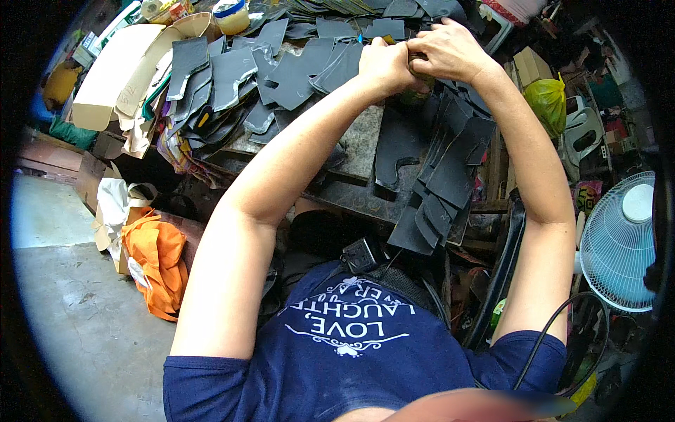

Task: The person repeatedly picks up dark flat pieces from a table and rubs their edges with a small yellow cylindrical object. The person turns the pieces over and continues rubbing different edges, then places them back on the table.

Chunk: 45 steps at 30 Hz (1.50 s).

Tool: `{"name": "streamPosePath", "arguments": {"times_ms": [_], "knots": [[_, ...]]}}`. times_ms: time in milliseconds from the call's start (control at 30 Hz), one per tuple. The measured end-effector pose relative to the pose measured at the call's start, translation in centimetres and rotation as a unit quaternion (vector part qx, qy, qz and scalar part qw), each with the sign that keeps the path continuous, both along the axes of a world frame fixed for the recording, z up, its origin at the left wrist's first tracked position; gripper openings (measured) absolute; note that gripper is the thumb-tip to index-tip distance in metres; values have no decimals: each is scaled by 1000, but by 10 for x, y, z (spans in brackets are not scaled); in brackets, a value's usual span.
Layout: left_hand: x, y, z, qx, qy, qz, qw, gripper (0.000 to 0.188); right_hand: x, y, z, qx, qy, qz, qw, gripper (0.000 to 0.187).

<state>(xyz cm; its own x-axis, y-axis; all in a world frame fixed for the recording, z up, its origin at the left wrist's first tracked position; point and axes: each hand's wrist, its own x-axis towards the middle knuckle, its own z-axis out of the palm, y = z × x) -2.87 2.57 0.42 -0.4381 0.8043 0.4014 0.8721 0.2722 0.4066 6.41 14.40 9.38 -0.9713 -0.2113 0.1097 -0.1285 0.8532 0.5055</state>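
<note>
A: Bench (360, 151), left to right?
B: Pale cardboard carton (109, 77), jar with a blue rim (232, 22), then overlapping dark grey sheet cutouts (290, 79) running up to the left hand (385, 67).
A: Fingers?
B: Left: curled together; can't tell on what. Right hand (450, 53): touching the left, fingers bent; its grip is hidden. Greenish object (422, 86) sits just under both, mostly covered; can't tell if held.
A: Risks?
B: Judgement: 3. Left forearm dragging low could shuffle the loose cutouts. A slip where the 2 hands meet could knock the greenish object, if loose. Further right, the fanned cutout stack (450, 165) looks to overhang the near edge; an elbow bump, or draft from the electric fan (615, 243) if running, could drop pieces.
</note>
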Motion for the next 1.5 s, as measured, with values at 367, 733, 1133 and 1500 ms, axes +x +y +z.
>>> {"name": "streamPosePath", "arguments": {"times_ms": [367,733,1133,1500], "knots": [[-4,1,-5,13,13,7,1000,80,23,4,-68,-751,72,-160,637,38],[-6,-15,-3,14,34,-12,999,82,49,9,-45,-713,31,-208,669,54],[-5,-22,6,-28,73,-32,996,76,40,-30,-12,-22,189,46,981,36],[-6,-13,0,-46,119,-21,992,80,73,-11,-25,-187,186,86,961,36]]}}
